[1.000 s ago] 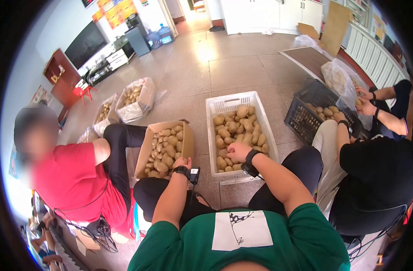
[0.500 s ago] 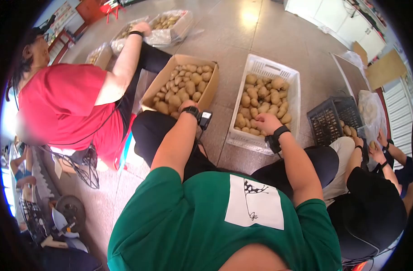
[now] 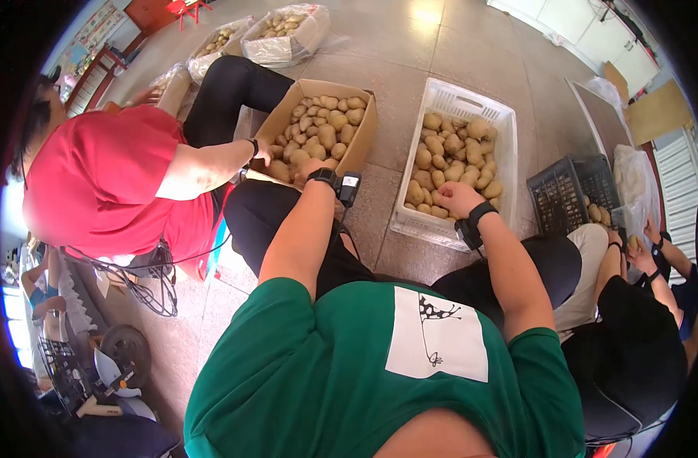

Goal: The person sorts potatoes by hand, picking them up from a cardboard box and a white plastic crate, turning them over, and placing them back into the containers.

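Note:
My left hand point(image 3: 309, 169) is down at the near edge of a cardboard box point(image 3: 370, 126) full of potatoes point(image 3: 326, 136). Its fingers point into the box and are mostly hidden, so its grip does not show. In a white plastic crate point(image 3: 508, 126), my right hand point(image 3: 460, 198) rests low over a heap of larger potatoes point(image 3: 453, 143). The fingers of that hand are curled together against the potatoes; whatever they hold is hidden beneath them. Each of my wrists wears a black band with a small device.
On the left, a person in a red shirt point(image 3: 97, 179) has a hand point(image 3: 263, 150) at the cardboard box. Plastic-lined boxes point(image 3: 288, 49) of potatoes stand beyond. A black crate point(image 3: 553, 200) and other people's hands point(image 3: 640, 256) are at the right.
The person in red has drawn an arm back from the far lined boxes to the cardboard box. My hands stay nearly in place over their containers; the view has shifted slightly.

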Tool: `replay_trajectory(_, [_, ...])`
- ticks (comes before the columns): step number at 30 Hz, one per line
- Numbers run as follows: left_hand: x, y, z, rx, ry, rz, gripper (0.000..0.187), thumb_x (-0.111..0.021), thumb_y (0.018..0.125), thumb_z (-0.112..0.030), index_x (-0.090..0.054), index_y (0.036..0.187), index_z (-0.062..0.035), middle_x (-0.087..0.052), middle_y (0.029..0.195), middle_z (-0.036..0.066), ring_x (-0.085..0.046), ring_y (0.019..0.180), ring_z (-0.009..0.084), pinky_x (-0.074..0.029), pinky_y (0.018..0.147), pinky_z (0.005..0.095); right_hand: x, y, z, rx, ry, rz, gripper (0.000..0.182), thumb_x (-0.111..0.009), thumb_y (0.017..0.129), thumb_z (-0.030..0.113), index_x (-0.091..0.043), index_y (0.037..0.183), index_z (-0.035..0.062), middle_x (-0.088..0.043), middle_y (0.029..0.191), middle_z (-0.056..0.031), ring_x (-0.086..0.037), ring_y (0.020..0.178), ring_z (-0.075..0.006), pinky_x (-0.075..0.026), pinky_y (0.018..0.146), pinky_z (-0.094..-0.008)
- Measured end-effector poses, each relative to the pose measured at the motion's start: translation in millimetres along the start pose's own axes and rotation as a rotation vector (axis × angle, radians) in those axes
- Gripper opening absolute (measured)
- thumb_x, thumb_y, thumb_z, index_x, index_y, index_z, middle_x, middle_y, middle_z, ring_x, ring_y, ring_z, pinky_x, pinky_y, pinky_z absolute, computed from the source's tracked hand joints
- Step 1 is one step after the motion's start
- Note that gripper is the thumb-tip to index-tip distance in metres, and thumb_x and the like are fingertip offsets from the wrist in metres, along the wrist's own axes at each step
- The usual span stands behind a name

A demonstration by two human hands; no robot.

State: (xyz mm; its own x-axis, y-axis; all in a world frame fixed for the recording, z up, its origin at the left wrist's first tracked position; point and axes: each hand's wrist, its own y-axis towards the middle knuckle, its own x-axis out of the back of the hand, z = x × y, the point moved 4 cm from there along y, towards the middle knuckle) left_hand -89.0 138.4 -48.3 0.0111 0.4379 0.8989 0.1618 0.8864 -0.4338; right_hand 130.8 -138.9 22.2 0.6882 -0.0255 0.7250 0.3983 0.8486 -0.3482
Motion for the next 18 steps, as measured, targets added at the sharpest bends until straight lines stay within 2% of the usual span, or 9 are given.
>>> replay_trajectory(2, [-20.0,30.6,3.8,-0.005,0.062,-0.106,0.027,-0.049,0.080,-0.025,-0.062,0.099,-0.0097,-0.059,0.104,0.008,-0.058,0.093,0.0213,-0.047,0.075,0.0316,1.4,-0.5,2.0,0.019,-0.047,-0.028,0.027,-0.058,0.072,0.022,-0.059,0.090,0.0013,-0.061,0.081,-0.0147,-0.059,0.075,-0.0261,-0.047,0.068,-0.0324])
replay_trajectory(4, [16.5,-13.1,-7.9,-0.157,0.227,-0.082,0.030,-0.047,0.081,-0.028,-0.061,0.098,-0.0078,-0.060,0.102,0.010,-0.058,0.091,0.0238,-0.047,0.074,0.0344,2.3,-2.4,2.6,0.032,-0.063,-0.041,0.026,-0.058,0.072,0.023,-0.060,0.088,0.0026,-0.062,0.082,-0.0153,-0.059,0.077,-0.0269,-0.047,0.070,-0.0330])
replay_trajectory(6, [17.8,-14.4,-10.4,-0.258,0.050,-0.191,0.035,-0.045,0.081,-0.032,-0.062,0.093,-0.0038,-0.060,0.095,0.015,-0.058,0.089,0.0286,-0.047,0.074,0.0384,1.7,-3.2,1.3,0.011,-0.083,-0.066,0.024,-0.057,0.072,0.023,-0.061,0.087,0.0050,-0.062,0.083,-0.0151,-0.059,0.080,-0.0281,-0.046,0.072,-0.0343])
replay_trajectory(7, [36.5,-41.6,-16.1,-0.135,0.030,-0.150,0.030,-0.043,0.084,-0.030,-0.063,0.094,-0.0096,-0.061,0.096,0.010,-0.059,0.088,0.0207,-0.046,0.071,0.0327,0.2,-1.3,-1.1,0.023,-0.101,-0.065,0.025,-0.057,0.071,0.024,-0.061,0.087,0.0053,-0.062,0.084,-0.0151,-0.059,0.080,-0.0283,-0.046,0.073,-0.0347])
replay_trajectory(10, [47.6,-64.5,-25.8,-0.133,-0.172,-0.204,0.029,-0.043,0.085,-0.022,-0.061,0.089,0.0003,-0.062,0.087,0.015,-0.059,0.080,0.0219,-0.047,0.069,0.0323,-2.0,0.9,-3.3,0.006,-0.120,-0.061,0.026,-0.057,0.071,0.025,-0.062,0.087,0.0056,-0.062,0.085,-0.0152,-0.058,0.081,-0.0287,-0.046,0.075,-0.0352])
replay_trajectory(13, [-68.9,68.6,-24.3,-0.302,-1.322,-0.123,0.026,-0.045,0.084,-0.014,-0.054,0.099,0.0045,-0.057,0.095,0.016,-0.056,0.086,0.0222,-0.047,0.072,0.0313,-2.1,0.2,-4.5,-0.018,-0.136,-0.049,0.027,-0.056,0.071,0.025,-0.062,0.088,0.0052,-0.061,0.087,-0.0156,-0.058,0.083,-0.0290,-0.045,0.076,-0.0354])
replay_trajectory(14, [-53.5,50.6,-33.5,-0.310,-1.318,-0.118,0.026,-0.045,0.084,-0.014,-0.054,0.099,0.0045,-0.057,0.095,0.016,-0.056,0.086,0.0222,-0.047,0.072,0.0313,-2.7,0.3,-5.3,-0.018,-0.145,-0.044,0.027,-0.056,0.071,0.026,-0.062,0.088,0.0048,-0.061,0.088,-0.0158,-0.057,0.084,-0.0291,-0.045,0.077,-0.0354])
replay_trajectory(16, [-30.2,-18.3,-64.7,0.364,-2.320,0.491,0.033,-0.044,0.085,-0.012,-0.041,0.113,0.0056,-0.048,0.107,0.014,-0.051,0.094,0.0256,-0.047,0.074,0.0336,-2.2,0.2,-7.3,-0.037,-0.137,-0.032,0.028,-0.055,0.072,0.026,-0.062,0.089,0.0047,-0.061,0.090,-0.0161,-0.057,0.086,-0.0293,-0.044,0.078,-0.0354])
replay_trajectory(18, [-27.0,-36.1,-82.0,0.327,-2.290,0.551,0.038,-0.043,0.086,-0.012,-0.030,0.118,0.0034,-0.040,0.113,0.013,-0.047,0.099,0.0297,-0.046,0.079,0.0371,-2.7,-0.1,-10.8,-0.043,-0.143,-0.042,0.030,-0.055,0.073,0.027,-0.062,0.092,0.0048,-0.061,0.090,-0.0163,-0.057,0.087,-0.0292,-0.044,0.079,-0.0353])
